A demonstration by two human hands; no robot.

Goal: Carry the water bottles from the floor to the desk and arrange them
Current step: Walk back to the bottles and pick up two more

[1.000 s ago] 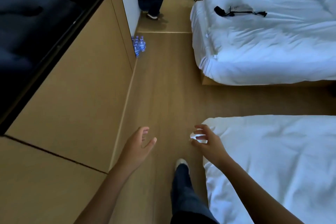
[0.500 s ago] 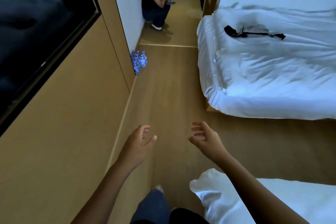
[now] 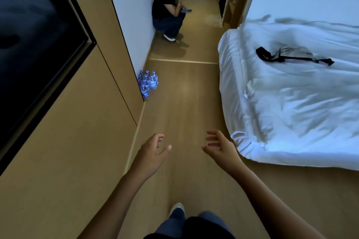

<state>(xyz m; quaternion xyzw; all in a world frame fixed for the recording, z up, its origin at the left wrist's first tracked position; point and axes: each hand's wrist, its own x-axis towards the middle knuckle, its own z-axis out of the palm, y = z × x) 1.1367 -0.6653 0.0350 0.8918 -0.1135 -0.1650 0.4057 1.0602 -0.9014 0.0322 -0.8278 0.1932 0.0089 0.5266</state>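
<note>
Ahead, the floor (image 3: 186, 114) runs open between wall and bed (image 3: 291, 103). Water bottles (image 3: 148, 83) stand bunched against the wall. Left hand (image 3: 151, 153) and right hand (image 3: 221, 149) hover loosely spread, each grip holding nothing.

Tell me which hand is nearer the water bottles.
Left. The left hand is held out on the wall side, below the water bottles; the right hand is further toward the bed. Neither touches them.

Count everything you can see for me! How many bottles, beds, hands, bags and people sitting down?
Water bottles: about 8, packed too tight in their cluster to be sure
Bed: 1
Hands: 2, left hand and right hand, both empty
Bag on the bed: 1
Crouching person: 1
Total: about 13
</note>
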